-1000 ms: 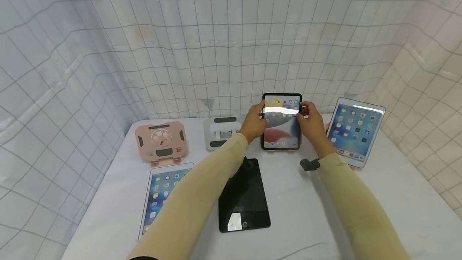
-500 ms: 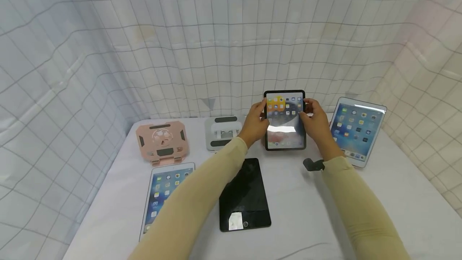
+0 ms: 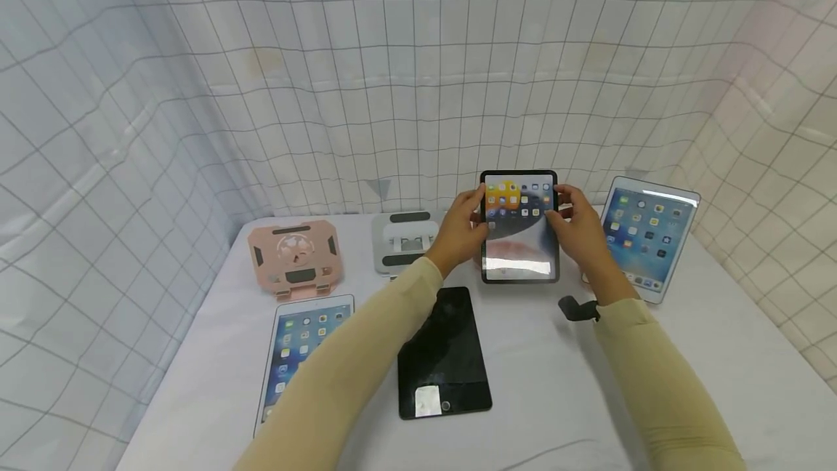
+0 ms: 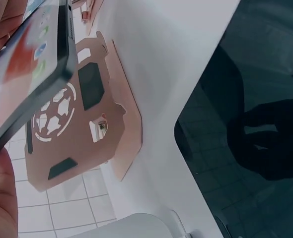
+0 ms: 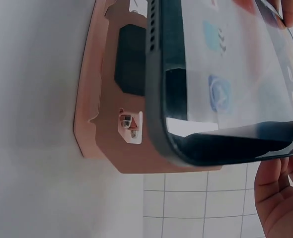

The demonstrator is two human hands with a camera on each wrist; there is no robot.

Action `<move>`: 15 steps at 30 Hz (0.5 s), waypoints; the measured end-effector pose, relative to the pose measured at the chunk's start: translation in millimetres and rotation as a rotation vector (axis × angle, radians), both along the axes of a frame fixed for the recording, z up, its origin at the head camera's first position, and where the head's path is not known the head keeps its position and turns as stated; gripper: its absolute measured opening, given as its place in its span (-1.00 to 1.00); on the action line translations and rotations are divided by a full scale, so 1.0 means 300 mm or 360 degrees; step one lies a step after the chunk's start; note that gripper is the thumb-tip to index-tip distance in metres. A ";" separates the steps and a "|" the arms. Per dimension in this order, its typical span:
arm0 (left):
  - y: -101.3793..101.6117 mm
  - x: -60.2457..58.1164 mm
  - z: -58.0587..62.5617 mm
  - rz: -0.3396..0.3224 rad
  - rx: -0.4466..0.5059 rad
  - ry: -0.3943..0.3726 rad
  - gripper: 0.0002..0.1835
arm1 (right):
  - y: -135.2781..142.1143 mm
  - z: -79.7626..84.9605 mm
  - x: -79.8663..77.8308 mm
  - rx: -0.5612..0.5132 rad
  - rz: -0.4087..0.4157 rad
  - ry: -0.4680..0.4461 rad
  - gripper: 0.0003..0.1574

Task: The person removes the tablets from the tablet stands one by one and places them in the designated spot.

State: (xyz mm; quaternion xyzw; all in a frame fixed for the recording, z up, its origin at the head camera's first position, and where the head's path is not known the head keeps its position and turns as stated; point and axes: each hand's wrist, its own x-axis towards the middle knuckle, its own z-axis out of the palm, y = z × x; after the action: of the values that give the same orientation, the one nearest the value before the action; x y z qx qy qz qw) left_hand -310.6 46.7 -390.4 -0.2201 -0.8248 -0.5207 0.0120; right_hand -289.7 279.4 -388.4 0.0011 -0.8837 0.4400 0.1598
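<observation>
A black-edged tablet [image 3: 519, 238] with a lit screen is held upright between both hands. My left hand [image 3: 460, 235] grips its left edge, thumb at the front. On the opposite edge my right hand [image 3: 582, 231] pinches it, thumb on the screen side and fingers behind. Both wrist views show a pink tablet stand [image 4: 69, 139] with a football cut-out behind the tablet, and a gap shows between them at the lower edge. In the head view the tablet hides most of that stand.
To the right a white tablet [image 3: 647, 235] leans on its stand. A pink stand [image 3: 296, 256] and a grey stand [image 3: 399, 242] are at the back left. A black tablet [image 3: 445, 362] and another white tablet [image 3: 288, 355] lie in front, partly under my left arm.
The tablet has shifted right and, after rising slightly, dropped lower in the head view, coming away from the pink stand. Both hands have moved along with it. The other tablets stay put.
</observation>
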 end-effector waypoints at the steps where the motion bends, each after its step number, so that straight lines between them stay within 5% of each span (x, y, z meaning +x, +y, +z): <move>1: -0.004 0.004 -0.001 -0.0002 -0.0008 0.0001 -0.18 | 0.001 0.000 0.004 0.0014 0.0016 0.0011 -0.38; 15: -0.019 0.089 -0.013 -0.0028 -0.0031 0.0000 -0.19 | 0.018 -0.005 0.093 0.0136 0.0103 -0.0101 -0.34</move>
State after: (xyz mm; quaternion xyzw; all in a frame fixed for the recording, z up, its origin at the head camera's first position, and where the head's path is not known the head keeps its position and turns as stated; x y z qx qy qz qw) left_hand -284.0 40.9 -394.3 -0.2275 -0.8278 -0.5128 0.0052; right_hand -261.9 284.9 -390.0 0.0226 -0.9058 0.4065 0.1171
